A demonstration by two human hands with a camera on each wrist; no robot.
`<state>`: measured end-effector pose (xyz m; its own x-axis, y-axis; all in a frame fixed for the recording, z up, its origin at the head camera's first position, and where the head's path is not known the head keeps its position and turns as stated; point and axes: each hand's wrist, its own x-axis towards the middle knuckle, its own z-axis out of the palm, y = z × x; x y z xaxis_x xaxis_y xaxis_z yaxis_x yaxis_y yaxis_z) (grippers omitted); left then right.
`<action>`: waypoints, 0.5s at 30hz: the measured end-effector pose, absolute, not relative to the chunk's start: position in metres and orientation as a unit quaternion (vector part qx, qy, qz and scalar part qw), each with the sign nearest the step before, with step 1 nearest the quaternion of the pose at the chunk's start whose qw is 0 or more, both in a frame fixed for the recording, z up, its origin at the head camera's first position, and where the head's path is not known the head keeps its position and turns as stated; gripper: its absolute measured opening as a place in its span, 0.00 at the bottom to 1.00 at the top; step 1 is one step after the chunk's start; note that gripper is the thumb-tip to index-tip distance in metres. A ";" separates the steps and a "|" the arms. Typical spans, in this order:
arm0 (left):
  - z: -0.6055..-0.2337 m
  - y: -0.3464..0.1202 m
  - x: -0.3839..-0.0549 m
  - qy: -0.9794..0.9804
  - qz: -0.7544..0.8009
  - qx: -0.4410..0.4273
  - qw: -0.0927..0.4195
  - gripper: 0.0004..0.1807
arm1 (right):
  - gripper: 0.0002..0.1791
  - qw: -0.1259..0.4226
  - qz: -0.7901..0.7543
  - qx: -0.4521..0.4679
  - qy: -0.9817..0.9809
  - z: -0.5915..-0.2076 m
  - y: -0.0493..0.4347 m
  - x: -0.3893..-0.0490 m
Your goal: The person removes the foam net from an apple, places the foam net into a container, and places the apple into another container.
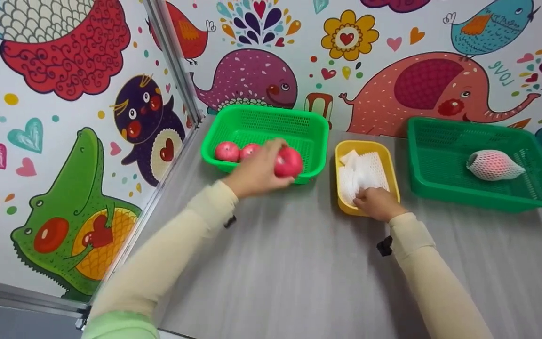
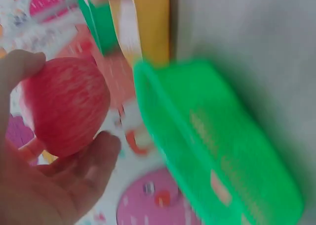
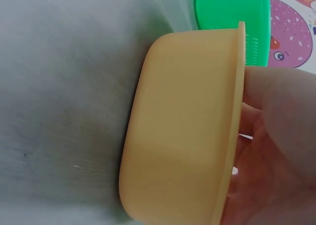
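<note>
My left hand (image 1: 259,172) grips a red apple (image 1: 289,162) over the near rim of the bright green basket (image 1: 311,129). In the left wrist view the thumb and fingers curl round that apple (image 2: 66,106). Two more red apples, one of them (image 1: 227,152) at the left, lie in this basket. My right hand (image 1: 378,203) reaches over the near edge of the yellow container (image 1: 392,176), its curled fingers pinching a white foam net (image 1: 365,172). The right wrist view shows the container wall (image 3: 182,126) hiding the fingertips of the right hand (image 3: 276,151).
On the right stands a dark green basket (image 1: 468,195) holding a pink fruit in a white foam net (image 1: 494,165). All three containers sit on a grey table (image 1: 308,263), along a wall (image 1: 327,94) printed with cartoon animals. A metal frame post (image 1: 174,56) marks the left corner.
</note>
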<state>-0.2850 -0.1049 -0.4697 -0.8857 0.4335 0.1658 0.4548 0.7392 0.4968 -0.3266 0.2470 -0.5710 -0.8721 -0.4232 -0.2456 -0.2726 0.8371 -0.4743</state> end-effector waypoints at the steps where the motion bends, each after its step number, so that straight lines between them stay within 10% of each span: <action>1: -0.461 -0.113 -0.298 -0.937 -0.266 -0.227 0.028 0.46 | 0.21 0.166 -0.215 -0.188 0.944 -0.572 0.248 -0.327; 15: -0.436 -0.175 -0.404 -0.965 -0.240 -0.098 0.036 0.47 | 0.26 0.180 -0.216 -0.165 0.945 -0.571 0.251 -0.321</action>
<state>-0.4042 -0.1754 -0.4361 -0.9781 0.1722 0.1171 0.2070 0.8660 0.4553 -0.3214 0.2505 -0.5714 -0.8805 -0.3899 -0.2696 -0.2343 0.8524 -0.4675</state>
